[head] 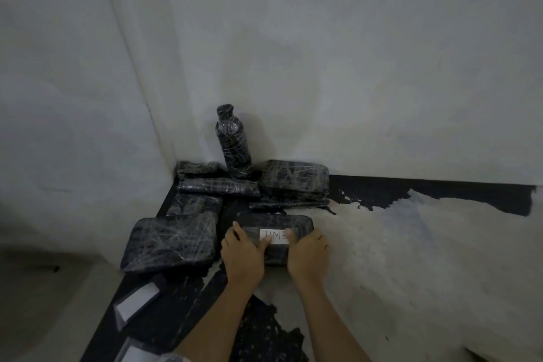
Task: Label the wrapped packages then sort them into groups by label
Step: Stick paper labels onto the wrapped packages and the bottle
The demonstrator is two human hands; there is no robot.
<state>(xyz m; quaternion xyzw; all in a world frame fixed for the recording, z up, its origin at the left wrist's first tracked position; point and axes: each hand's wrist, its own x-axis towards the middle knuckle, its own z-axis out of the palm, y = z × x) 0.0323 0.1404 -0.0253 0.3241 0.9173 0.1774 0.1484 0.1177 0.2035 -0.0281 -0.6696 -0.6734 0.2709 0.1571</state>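
Near the floor's far left corner, where two pale walls meet, a flat black package wrapped in shiny plastic film point(273, 222) lies on the worn, patchy floor point(411, 258), pulled a little forward of the pile, probably so that it can be worked on alone. A white paper label with handwritten letters point(274, 236) sits across its top. The left hand point(244, 250) lies on the package's left end with forefinger and thumb spread, the thumb pressing the label's left end. The right hand point(308, 253) grips the right end, fingers curled over the edge and thumb on the label's right end. The two thumbs seem placed to smooth the label flat while the hands keep the slippery film from sliding. Both forearms reach straight forward from the near edge, wrists low and close together. Behind, an upright bottle-shaped parcel in black film point(233, 144) stands in the corner itself, among several flat black parcels point(219, 186), with a larger flat one point(170, 241) just beside the left hand. None of these shows a label, so labelling looks barely begun and sorting not yet started. White blank slips point(136, 301) lie toward the near left edge, within reach for the next one.
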